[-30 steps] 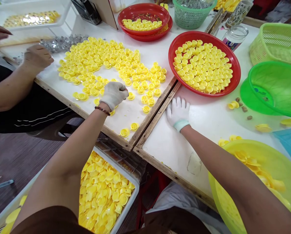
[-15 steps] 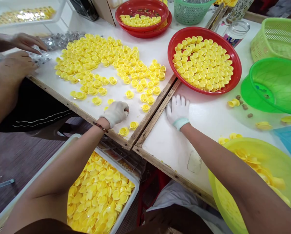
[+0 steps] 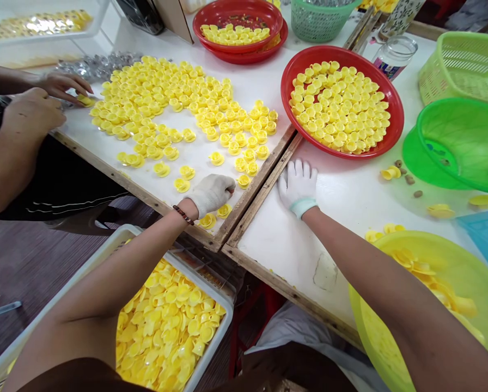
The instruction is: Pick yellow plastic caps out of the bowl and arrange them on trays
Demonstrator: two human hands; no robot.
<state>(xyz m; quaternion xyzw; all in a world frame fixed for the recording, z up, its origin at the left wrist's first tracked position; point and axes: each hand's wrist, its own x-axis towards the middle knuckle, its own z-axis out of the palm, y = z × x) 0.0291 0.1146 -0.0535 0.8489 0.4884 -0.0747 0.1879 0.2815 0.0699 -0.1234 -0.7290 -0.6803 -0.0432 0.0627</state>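
Note:
My left hand (image 3: pixel 212 194), in a white glove, is closed just above the left table near its wooden corner. Its curled fingers hide whatever may be in them. Small yellow cup-shaped plastic pieces lie about it: one piece (image 3: pixel 243 181) by the fingertips, another (image 3: pixel 207 220) below the wrist. A broad spread of the same yellow pieces (image 3: pixel 162 92) covers the table beyond. Also gloved, my right hand (image 3: pixel 298 188) rests flat on the right table with fingers stretched, holding nothing. Above it stands a red basin (image 3: pixel 397 128) with many yellow pieces inside.
At the left, a co-worker's hand (image 3: pixel 64 87) touches a yellow piece (image 3: pixel 86 100) near clear plastic parts. More red basins (image 3: pixel 195 24), a green basin (image 3: pixel 415 158) and a yellow tub (image 3: pixel 358 305) stand around. A crate (image 3: pixel 227 316) of yellow pieces sits below the table edge.
My left hand has moved right along the table, uncovering yellow pieces behind it. My right hand has stayed put. The co-worker's hand has shifted right and now has a yellow piece at its fingers.

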